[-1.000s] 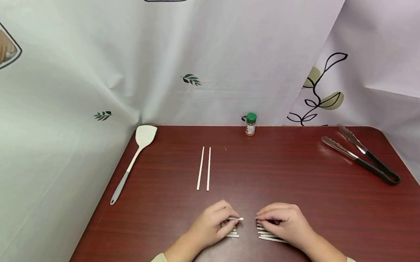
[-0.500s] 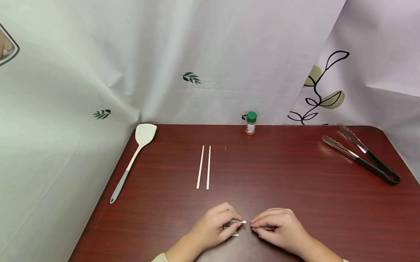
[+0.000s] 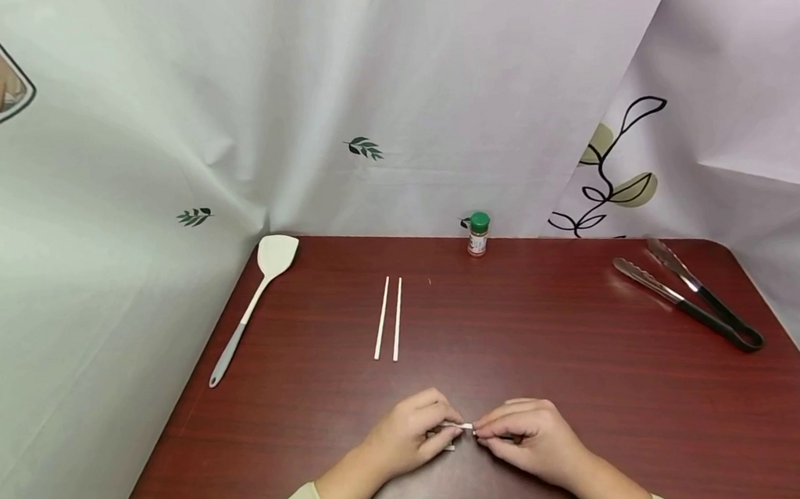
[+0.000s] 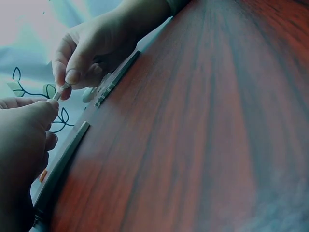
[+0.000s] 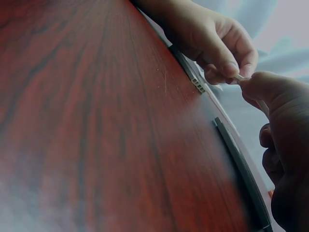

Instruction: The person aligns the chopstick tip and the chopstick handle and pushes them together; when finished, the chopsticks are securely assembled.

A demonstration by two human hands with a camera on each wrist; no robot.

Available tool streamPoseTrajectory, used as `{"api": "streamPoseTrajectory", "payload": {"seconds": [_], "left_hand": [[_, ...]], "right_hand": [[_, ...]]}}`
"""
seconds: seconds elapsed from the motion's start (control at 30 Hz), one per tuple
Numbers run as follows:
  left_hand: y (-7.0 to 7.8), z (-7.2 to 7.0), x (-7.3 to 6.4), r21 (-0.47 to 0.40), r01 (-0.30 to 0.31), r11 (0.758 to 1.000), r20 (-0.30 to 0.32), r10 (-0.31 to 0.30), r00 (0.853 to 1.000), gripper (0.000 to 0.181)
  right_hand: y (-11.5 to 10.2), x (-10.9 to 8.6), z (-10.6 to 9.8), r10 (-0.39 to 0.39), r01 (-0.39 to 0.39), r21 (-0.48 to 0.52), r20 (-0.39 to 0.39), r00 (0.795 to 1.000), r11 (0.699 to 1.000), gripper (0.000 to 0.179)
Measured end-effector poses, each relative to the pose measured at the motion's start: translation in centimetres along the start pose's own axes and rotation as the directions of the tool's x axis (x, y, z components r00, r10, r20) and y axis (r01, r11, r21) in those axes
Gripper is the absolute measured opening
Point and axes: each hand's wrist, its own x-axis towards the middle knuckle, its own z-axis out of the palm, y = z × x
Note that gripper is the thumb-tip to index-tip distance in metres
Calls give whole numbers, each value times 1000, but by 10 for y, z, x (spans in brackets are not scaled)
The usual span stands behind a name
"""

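My left hand point(image 3: 414, 432) pinches a slim white stick point(image 3: 466, 426), its squared tip standing out past the fingertips. Facing it, my right hand point(image 3: 531, 436) pinches a second pale stick point(image 5: 263, 107) between thumb and fingers. The two tips meet or nearly meet; I cannot tell whether they are joined. More short sticks lie on the table under both hands: a row point(image 5: 198, 85) below the left hand and another row point(image 4: 108, 89) below the right, mostly hidden in the head view. Two longer white sticks point(image 3: 396, 320) lie side by side farther out.
A white spatula point(image 3: 243, 320) with a grey handle lies at the table's left edge. A green-capped spice jar point(image 3: 478, 235) stands at the back. Metal tongs point(image 3: 686, 297) with black handles lie open at the right. Printed white cloth point(image 3: 417, 107) hangs behind the table point(image 3: 553, 308).
My right hand has lifted off the row of sticks and moved left, bringing its stick toward the left hand's. The gap between both hands has closed to a small one.
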Motion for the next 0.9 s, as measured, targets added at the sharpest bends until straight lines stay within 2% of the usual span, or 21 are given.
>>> {"api": "streamPoseTrajectory", "payload": {"seconds": [0.3, 0.7, 0.9], "left_hand": [[0, 1, -1, -42, -38, 998, 27, 39, 999, 8], [1, 1, -1, -95, -76, 993, 32, 79, 996, 10], [1, 3, -2, -73, -68, 995, 32, 70, 997, 12]], "right_hand": [[0, -1, 0, 11, -12, 39, 25, 1000, 999, 34], [0, -3, 0, 50, -57, 117, 60, 997, 992, 38], [1, -3, 1, 41, -44, 81, 36, 999, 996, 37]]}}
